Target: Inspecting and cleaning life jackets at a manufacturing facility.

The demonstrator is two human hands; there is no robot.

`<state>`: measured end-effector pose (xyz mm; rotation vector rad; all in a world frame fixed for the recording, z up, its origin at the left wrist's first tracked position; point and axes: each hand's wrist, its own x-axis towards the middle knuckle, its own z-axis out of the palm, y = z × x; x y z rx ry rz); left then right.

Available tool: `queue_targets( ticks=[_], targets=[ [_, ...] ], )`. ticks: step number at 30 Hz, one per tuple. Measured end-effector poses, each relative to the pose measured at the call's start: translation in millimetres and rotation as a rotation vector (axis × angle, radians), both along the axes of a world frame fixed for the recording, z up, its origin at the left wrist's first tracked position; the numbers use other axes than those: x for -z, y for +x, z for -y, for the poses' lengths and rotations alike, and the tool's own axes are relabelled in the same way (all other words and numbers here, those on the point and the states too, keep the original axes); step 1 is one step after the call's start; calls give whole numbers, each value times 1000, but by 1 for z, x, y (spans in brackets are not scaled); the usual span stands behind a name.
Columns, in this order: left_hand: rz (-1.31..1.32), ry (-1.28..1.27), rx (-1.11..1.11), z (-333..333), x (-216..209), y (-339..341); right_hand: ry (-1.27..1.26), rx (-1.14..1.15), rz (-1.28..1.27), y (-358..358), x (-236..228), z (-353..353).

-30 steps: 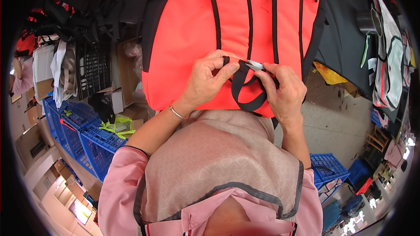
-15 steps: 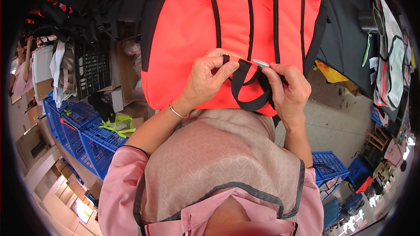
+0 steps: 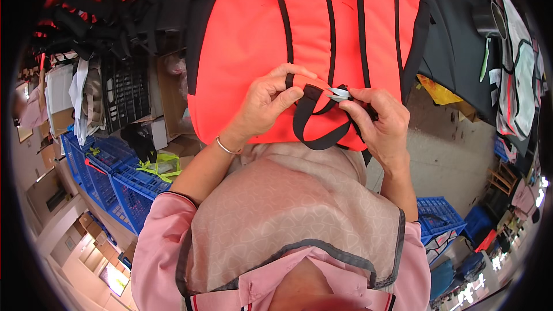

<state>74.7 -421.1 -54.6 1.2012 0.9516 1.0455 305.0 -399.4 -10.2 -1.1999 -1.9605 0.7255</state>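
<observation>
A bright orange-red backpack with black piping and black sides lies in front of me, its lower edge against my apron. My left hand pinches the strap end near the bottom of the bag, thumb and fingers closed on it. From there a black webbing strap hangs in a loop between my hands. In my right hand is a pair of thread snips, mostly hidden by the fingers. Their pale metal blades stand apart and point left, close to the webbing; whether they touch it I cannot tell.
Blue plastic crates stand at left, with a yellow-green strip on top. Another blue crate sits at lower right. Black straps pile up at far left. A dark table on the right bears a metal cup and grey-white bag pieces.
The snips have shifted slightly left and down, and both blades now show apart. My left hand has moved a little left and down, with the webbing loop shifting left too.
</observation>
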Motion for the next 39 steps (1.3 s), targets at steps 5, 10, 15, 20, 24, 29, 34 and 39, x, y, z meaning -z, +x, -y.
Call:
queue_targets(
  ticks=[5,10,15,20,24,29,34,39],
  targets=[
    [-13,55,42,-4,6,-6,77,-72,57,1,1,-10],
    [28,-9,31,-5,-1,-4,136,-138,98,-3,-6,-16],
    [11,38,78,-5,3,-10,-124,-118,-16,5,-3,-10],
    [-19,-35,102,-5,4,-10,-104,-71,-49,0,0,-10],
    [-42,48,79,-6,5,-11,-10,-129,63,-3,-2,-12],
    [18,56,43,-6,1,-5,42,-103,77,-1,-2,-10],
    [64,10,73,-7,4,-8,-9,-117,41,1,-4,-14],
    [-13,45,116,-6,7,-10,22,-206,112,2,-11,-18]
  ],
)
